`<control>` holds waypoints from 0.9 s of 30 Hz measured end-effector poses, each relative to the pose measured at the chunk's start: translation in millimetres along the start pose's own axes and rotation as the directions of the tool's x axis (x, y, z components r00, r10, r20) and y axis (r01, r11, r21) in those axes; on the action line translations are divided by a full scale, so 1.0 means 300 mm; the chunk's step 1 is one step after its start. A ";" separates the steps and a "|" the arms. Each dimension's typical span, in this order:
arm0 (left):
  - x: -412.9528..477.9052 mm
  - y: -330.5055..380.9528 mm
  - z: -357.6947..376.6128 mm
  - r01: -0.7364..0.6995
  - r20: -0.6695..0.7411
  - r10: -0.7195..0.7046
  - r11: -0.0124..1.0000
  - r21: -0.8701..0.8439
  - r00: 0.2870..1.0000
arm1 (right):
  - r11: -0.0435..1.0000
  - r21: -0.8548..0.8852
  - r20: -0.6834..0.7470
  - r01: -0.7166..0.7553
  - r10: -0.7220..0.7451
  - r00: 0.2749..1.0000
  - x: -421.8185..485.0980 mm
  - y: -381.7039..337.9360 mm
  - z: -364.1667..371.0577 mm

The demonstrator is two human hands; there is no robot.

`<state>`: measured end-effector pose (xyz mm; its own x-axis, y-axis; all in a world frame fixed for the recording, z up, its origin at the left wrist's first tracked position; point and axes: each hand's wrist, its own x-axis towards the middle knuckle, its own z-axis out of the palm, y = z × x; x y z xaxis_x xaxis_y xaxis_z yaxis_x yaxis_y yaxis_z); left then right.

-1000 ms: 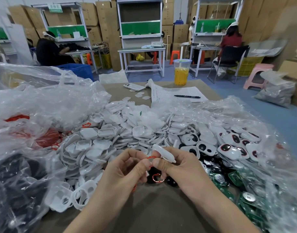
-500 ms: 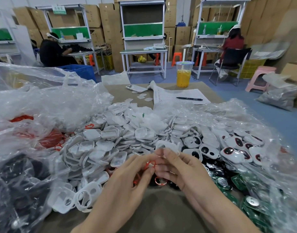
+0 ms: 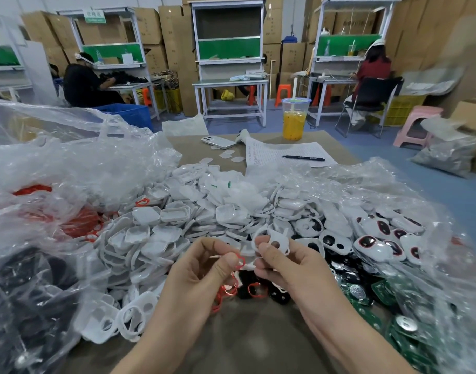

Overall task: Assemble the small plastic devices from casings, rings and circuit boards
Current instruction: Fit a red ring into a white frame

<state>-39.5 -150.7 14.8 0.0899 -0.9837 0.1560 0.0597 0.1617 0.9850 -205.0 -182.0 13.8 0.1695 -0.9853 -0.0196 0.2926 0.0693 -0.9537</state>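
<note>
Pinching a thin red plastic ring (image 3: pixel 241 261) in the left hand (image 3: pixel 204 273), gripping a white two-holed plastic casing (image 3: pixel 274 240) in the right hand (image 3: pixel 288 271), just above the brown counter (image 3: pixel 245 333), before a heap of white casings (image 3: pixel 177 217).

Over a brown table (image 3: pixel 247 344), the left hand (image 3: pixel 204 276) pinches a red ring (image 3: pixel 241 261) between thumb and forefinger, with more red rings (image 3: pixel 226 294) dangling under it. Just beside it, the right hand (image 3: pixel 288 271) holds a white casing (image 3: pixel 275 242) with round holes by its edge. A heap of white casings (image 3: pixel 193 211) lies behind the hands. Green circuit boards (image 3: pixel 359 291) spill from clear plastic at the right, near white devices (image 3: pixel 379 244) with dark windows. Farther back stand a cup of orange drink (image 3: pixel 294 122), a phone (image 3: pixel 218 141) and a pen (image 3: pixel 303 157) on paper (image 3: pixel 274 153).
</note>
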 end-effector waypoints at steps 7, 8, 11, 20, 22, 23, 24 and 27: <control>-0.003 0.004 0.006 -0.002 -0.011 0.001 1.000 -0.026 1.000 | 1.000 0.013 -0.018 0.021 -0.021 1.000 -0.004 -0.004 -0.002; -0.002 0.004 0.007 -0.013 -0.022 0.013 1.000 -0.026 1.000 | 1.000 0.006 -0.015 0.022 -0.022 1.000 -0.006 -0.006 0.001; 0.005 0.002 0.016 0.003 -0.076 -0.009 0.997 -0.077 0.997 | 1.000 -0.003 -0.035 0.020 -0.020 0.999 -0.002 -0.004 -0.003; 0.049 -0.002 0.145 -0.036 -0.189 0.011 0.991 -0.129 0.982 | 0.993 0.077 -0.018 0.090 -0.088 0.996 0.003 -0.013 -0.005; 0.054 0.001 0.153 -0.064 -0.209 0.049 0.996 -0.067 0.977 | 0.989 0.096 -0.021 0.108 -0.107 0.994 0.001 -0.016 -0.005; 0.054 0.002 0.152 -0.070 -0.210 0.058 0.996 -0.051 0.976 | 0.989 0.089 -0.024 0.115 -0.113 0.993 0.001 -0.017 -0.006; 0.054 0.002 0.149 -0.071 -0.213 0.060 0.996 -0.046 0.975 | 0.990 0.080 -0.030 0.118 -0.116 0.993 -0.001 -0.017 -0.004; 0.056 -0.011 0.138 -0.070 -0.234 0.059 0.997 -0.039 0.971 | 0.991 0.037 -0.033 0.125 -0.124 0.992 -0.006 -0.007 0.007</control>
<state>-79.4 -171.0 17.1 0.3231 -0.9265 0.1926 0.0917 0.2332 0.9681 -203.8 -180.1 16.6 0.1004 -0.9910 0.0888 0.3464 -0.0489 -0.9368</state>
